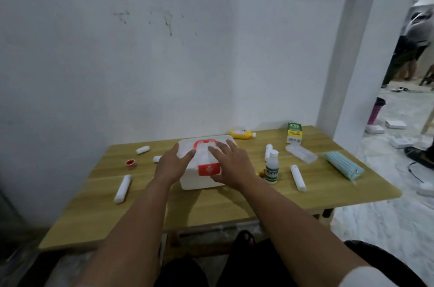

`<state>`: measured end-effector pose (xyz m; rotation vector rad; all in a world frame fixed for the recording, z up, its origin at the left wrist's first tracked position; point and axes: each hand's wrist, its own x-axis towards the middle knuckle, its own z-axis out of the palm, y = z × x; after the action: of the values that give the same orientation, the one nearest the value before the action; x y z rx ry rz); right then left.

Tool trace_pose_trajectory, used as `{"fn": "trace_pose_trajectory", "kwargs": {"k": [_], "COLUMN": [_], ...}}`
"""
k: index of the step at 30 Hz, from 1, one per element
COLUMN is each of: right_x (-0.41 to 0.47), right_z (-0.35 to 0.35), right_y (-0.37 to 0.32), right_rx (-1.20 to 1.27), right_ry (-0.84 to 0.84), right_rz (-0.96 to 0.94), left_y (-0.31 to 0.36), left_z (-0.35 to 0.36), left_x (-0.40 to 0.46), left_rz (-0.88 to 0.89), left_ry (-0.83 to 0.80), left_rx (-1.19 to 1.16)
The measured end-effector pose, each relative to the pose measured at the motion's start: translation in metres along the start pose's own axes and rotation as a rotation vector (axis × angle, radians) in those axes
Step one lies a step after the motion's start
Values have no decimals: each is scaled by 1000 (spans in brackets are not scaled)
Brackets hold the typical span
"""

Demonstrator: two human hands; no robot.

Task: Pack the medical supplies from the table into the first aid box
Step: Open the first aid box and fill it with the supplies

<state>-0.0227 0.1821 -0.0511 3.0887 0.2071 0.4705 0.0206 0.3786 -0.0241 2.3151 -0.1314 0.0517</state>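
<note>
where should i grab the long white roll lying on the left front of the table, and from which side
Take the long white roll at its middle, from above, fingers pinching across its narrow width. It lies flat, its long axis running roughly front to back, with bare table on both sides, so nothing blocks either side. The left hand, now on the first aid box, is nearer.
</note>
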Motion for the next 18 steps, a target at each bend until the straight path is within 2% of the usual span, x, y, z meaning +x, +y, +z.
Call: {"fn": "trace_pose_trajectory", "kwargs": {"k": [5,7,10,12,18], "right_x": [5,6,9,11,25], "right_z": [1,2,7,8,-30], "right_y": [8,14,23,29,32], "right_rx": [10,130,212,309,576], "right_ry": [-9,92,297,374,390], "right_rz": [-59,-99,-277,-340,-235], "left_y": [-7,-10,-14,-16,-14], "left_z": [3,5,7,9,12], "left_x": [4,4,8,10,3], "left_rz": [22,45,52,51,62], "left_ry": [43,73,123,133,133], "left_rx": [-61,-55,-100,-152,-364]}}
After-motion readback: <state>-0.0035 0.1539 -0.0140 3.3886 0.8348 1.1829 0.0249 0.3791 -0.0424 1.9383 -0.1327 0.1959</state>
